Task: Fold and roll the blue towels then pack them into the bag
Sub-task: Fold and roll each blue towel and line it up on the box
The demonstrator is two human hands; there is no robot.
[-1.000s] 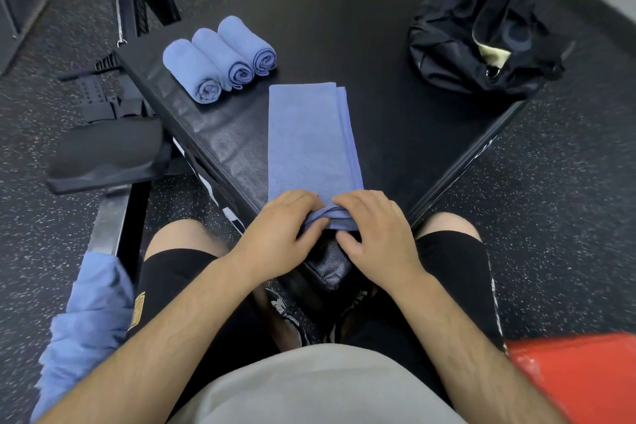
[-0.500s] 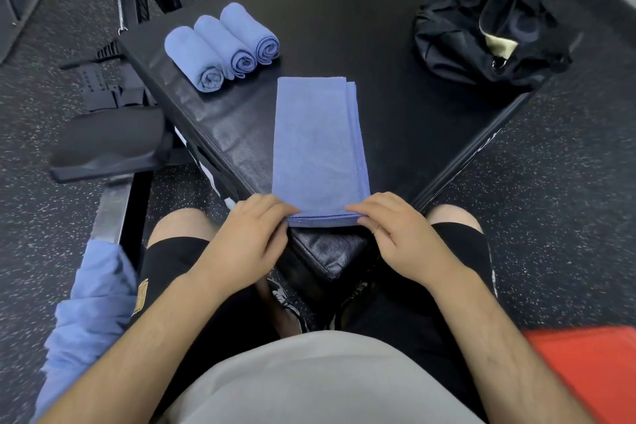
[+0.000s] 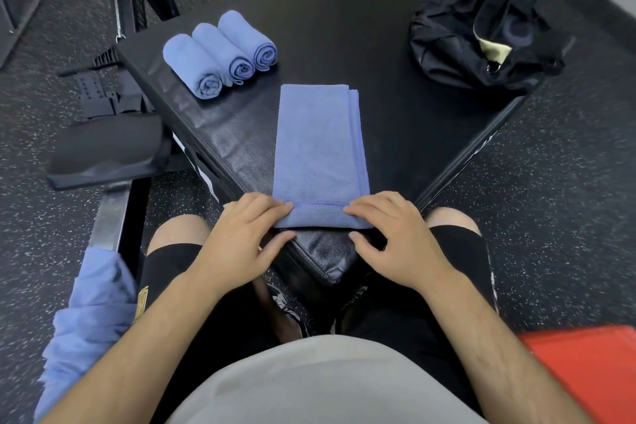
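A blue towel (image 3: 318,148), folded into a long strip, lies on the black padded box (image 3: 344,21) with its near end turned over in a first short roll. My left hand (image 3: 246,237) pinches the left corner of that rolled end, fingers on top and thumb beneath. My right hand (image 3: 392,234) pinches the right corner the same way. Three rolled blue towels (image 3: 220,53) lie side by side at the box's far left. The black bag (image 3: 481,27) sits open at the far right of the box.
More loose blue towels (image 3: 86,320) hang over a bench frame at my left knee. A black bench pad (image 3: 106,151) and gym machine parts stand left of the box. A red object (image 3: 585,368) is at the lower right. Speckled rubber floor surrounds everything.
The hands moved apart from the middle of the towel's near end to its two corners, and that end has been turned over into a short first roll.
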